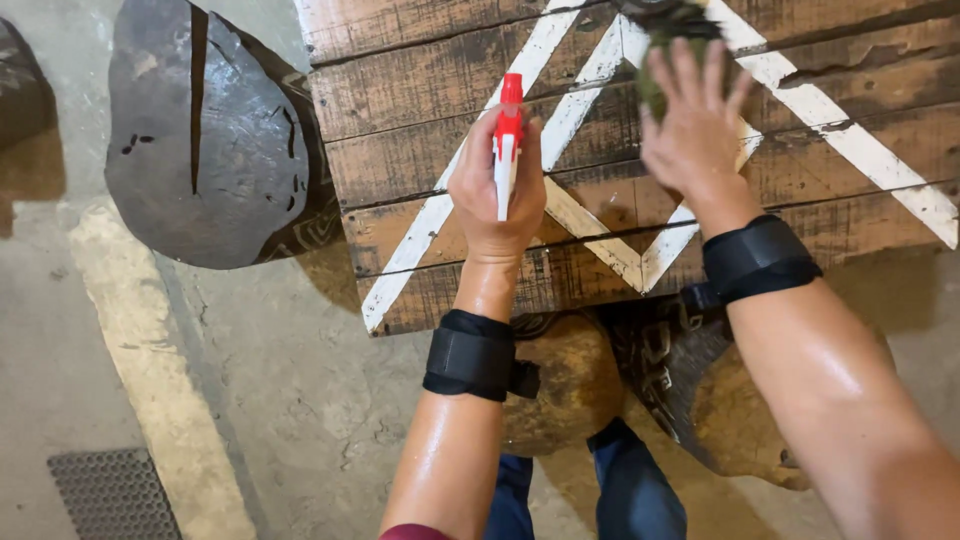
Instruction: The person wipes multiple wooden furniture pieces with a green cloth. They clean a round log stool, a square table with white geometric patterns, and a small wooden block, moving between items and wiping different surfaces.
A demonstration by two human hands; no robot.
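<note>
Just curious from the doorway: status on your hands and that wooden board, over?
Left hand gripping red-and-white spray bottle. Right hand pressing green pad onto wooden board. Nothing in the way.

A dark, cracked stone slab (205,140) lies on the concrete floor (280,400), near a metal drain grate (112,494).

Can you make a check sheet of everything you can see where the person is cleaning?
Surface: wooden table of dark planks with white painted lines.
Job's things: red and white spray bottle; green scrub pad.
Clutter: nothing seen on the planks.
Grips: left hand wrapped round the spray bottle; right hand flat on the scrub pad; black wrist straps.
Cables: nothing seen.
Surroundings: concrete floor, dark flat slab, floor grate.
</note>
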